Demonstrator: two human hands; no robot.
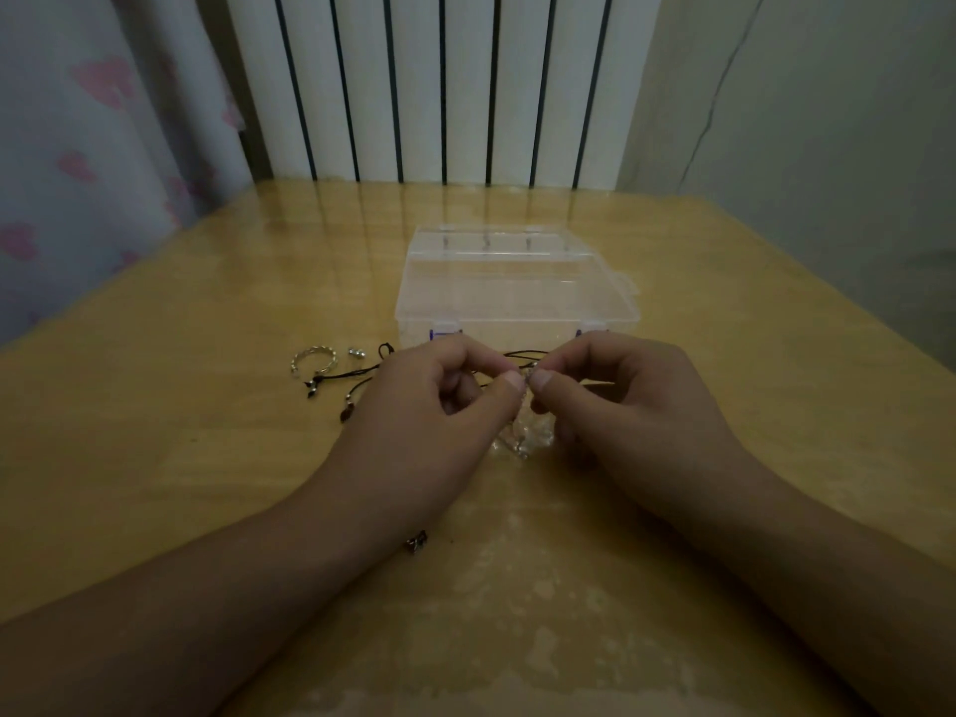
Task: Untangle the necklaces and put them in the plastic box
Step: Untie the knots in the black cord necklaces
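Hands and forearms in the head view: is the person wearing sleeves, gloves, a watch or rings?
Nothing worn shows. The left hand and right hand are bare, with no gloves; both forearms are uncovered to the frame edge. No watch or bracelet at either wrist, no rings on the visible fingers. Thumbnails are short and plain.

The room around me is dim and the whole picture has a murky, yellowish cast. The glossy tabletop [207, 458] catches a soft glare near its far edge, mirroring the pale radiator [439, 85] behind it. My forearms fall into deep shadow toward the bottom corners. The wide lens bends the table's edges outward, and fine detail between my fingertips looks soft and grainy.
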